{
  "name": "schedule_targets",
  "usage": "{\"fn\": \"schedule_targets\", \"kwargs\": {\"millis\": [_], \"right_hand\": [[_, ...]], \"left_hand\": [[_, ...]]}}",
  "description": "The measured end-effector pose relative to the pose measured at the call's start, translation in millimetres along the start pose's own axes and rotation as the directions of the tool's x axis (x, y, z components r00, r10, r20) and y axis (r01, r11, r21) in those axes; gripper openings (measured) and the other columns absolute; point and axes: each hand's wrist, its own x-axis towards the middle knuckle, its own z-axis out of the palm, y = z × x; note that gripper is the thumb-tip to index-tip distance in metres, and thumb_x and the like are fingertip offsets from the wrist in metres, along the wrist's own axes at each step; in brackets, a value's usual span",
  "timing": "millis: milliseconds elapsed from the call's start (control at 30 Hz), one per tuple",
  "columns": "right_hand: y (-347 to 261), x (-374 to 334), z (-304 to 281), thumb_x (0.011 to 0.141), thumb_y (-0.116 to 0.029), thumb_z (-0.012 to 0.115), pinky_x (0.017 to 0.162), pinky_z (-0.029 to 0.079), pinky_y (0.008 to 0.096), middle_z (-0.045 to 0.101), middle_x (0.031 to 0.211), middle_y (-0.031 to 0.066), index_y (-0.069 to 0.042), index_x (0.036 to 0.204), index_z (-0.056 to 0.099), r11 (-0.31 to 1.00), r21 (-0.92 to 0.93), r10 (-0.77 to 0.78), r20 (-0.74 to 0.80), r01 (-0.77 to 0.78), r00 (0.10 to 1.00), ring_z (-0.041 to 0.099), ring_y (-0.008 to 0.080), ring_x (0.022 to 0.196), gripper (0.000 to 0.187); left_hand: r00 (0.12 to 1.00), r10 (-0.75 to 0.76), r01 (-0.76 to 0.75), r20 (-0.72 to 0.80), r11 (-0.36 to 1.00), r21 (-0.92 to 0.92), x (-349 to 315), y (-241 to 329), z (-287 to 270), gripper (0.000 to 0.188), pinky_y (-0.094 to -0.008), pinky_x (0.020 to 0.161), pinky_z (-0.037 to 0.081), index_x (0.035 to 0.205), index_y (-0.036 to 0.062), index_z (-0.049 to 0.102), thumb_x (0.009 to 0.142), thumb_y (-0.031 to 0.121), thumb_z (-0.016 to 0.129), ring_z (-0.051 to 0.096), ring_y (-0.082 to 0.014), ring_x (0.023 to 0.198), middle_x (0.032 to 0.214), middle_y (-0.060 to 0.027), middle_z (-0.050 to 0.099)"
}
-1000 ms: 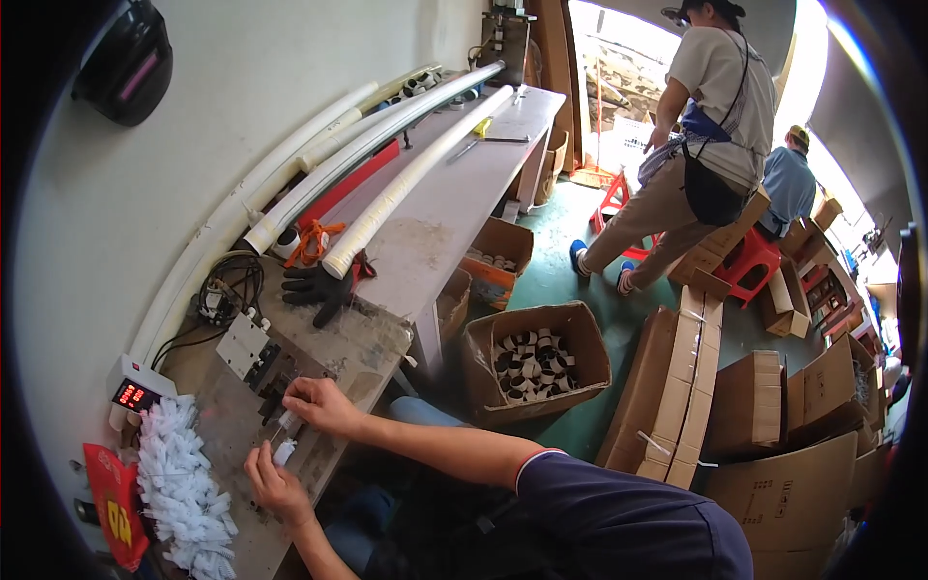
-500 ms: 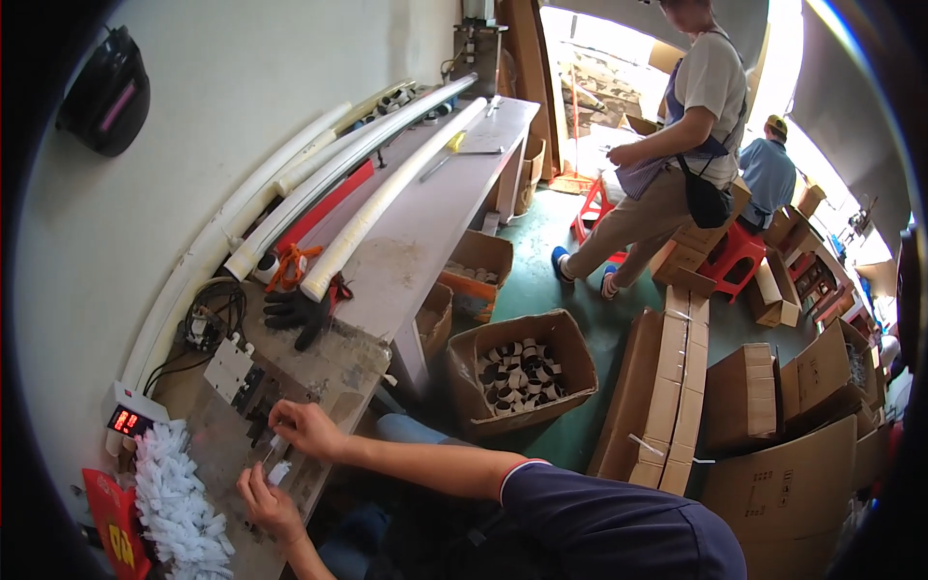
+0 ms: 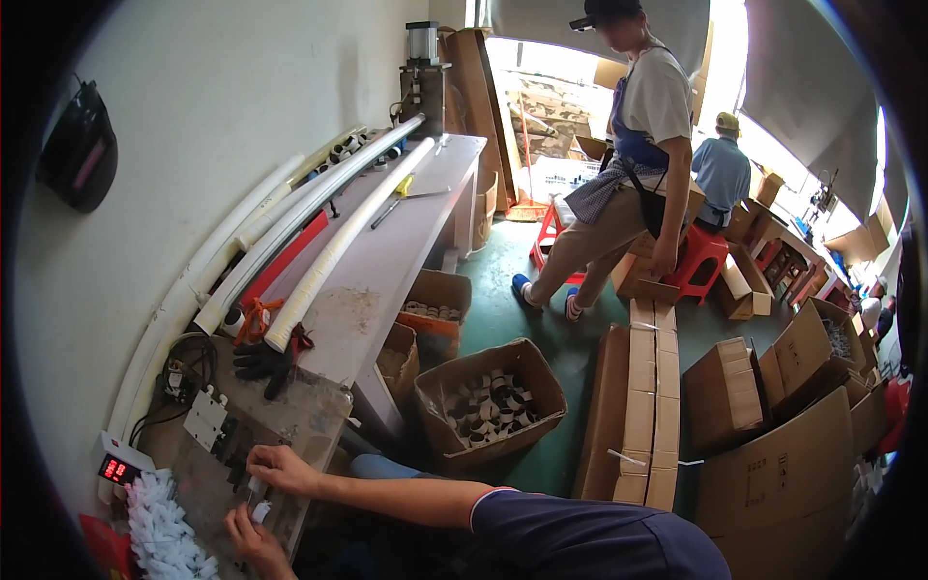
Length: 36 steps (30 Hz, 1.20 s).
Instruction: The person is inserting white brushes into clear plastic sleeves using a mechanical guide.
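My left hand is at the bench's near edge, its fingers closed around a small white plastic piece. Just above it, my right hand is pinched, with a small pale thing under its fingertips, too small to name. Both hands are over the stained worktop, close together but apart. Beyond my right hand sits a bench fixture with a pale plate and dark blocks. A heap of white translucent plastic pieces lies to the left of my left hand.
A display box with red digits, black glove and long white tubes lie along the bench. Beside it stands a carton of short rings. Farther off are stacked cartons, a standing person and a seated person.
The view has shifted, so the room sits farther left and the bench lower. My hands stay close together at the worktop. The standing person's arm has dropped to the side.
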Motion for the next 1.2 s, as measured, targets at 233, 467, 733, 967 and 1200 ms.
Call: {"fn": "schedule_targets", "kwargs": {"millis": [233, 467, 733, 967, 1200], "right_hand": [[9, 1, -6, 0.087, -0.002, 0.062, 0.072, 0.049, 0.0306, 0.066, 0.085, 0.0049, 0.0, 0.098, 0.067, 0.994, -0.045, -0.096, 0.048, 0.098, 0.994, 0.059, 0.0123, 0.08, 0.012], [6, 4, -11, 0.082, -0.004, 0.064, 0.071, 0.05, 0.0336, 0.067, 0.082, 0.009, -0.001, 0.095, 0.069, 0.993, -0.074, -0.087, 0.069, 0.092, 0.994, 0.063, 0.0162, 0.078, 0.014], [8, 4, -10, 0.082, -0.004, 0.064, 0.068, 0.05, 0.0375, 0.067, 0.08, 0.0116, -0.004, 0.093, 0.07, 0.983, -0.126, -0.122, 0.097, 0.134, 0.988, 0.065, 0.0253, 0.073, 0.013], [8, 3, -9, 0.075, -0.002, 0.063, 0.065, 0.05, 0.0434, 0.067, 0.076, 0.0143, -0.008, 0.088, 0.072, 0.963, -0.222, -0.13, 0.119, 0.154, 0.984, 0.066, 0.034, 0.072, 0.017], [6, 1, -4, 0.082, -0.003, 0.062, 0.065, 0.049, 0.0427, 0.063, 0.075, 0.0146, -0.007, 0.099, 0.066, 0.951, -0.275, -0.113, 0.129, 0.145, 0.985, 0.064, 0.0326, 0.071, 0.018]], "left_hand": [[0.999, -0.027, 0.026, 0.023, 0.999, 0.034, 3, 5, 1, 0.021, -0.046, 0.079, 0.054, 0.112, 0.0009, 0.068, 0.094, -0.004, 0.057, 0.066, -0.0388, 0.096, 0.107, -0.0175, 0.063], [1.0, 0.005, -0.006, 0.015, 0.997, 0.071, 6, 7, 3, 0.021, -0.0453, 0.078, 0.053, 0.111, 0.003, 0.068, 0.093, -0.005, 0.062, 0.067, -0.0369, 0.096, 0.105, -0.0148, 0.064], [0.999, -0.026, 0.023, 0.039, 0.998, 0.062, 4, 5, 2, 0.022, -0.0446, 0.08, 0.053, 0.11, 0.0017, 0.069, 0.091, -0.007, 0.06, 0.067, -0.0358, 0.094, 0.103, -0.015, 0.063], [0.998, -0.058, 0.056, 0.036, 0.997, 0.048, 2, 0, 2, 0.027, -0.0443, 0.083, 0.054, 0.112, 0.0001, 0.07, 0.09, -0.005, 0.056, 0.067, -0.0363, 0.097, 0.106, -0.016, 0.062], [0.996, -0.069, 0.064, 0.064, 0.995, 0.071, 3, 2, -2, 0.027, -0.0437, 0.084, 0.053, 0.113, 0.0007, 0.068, 0.091, -0.004, 0.055, 0.066, -0.0361, 0.099, 0.109, -0.0161, 0.062]]}}
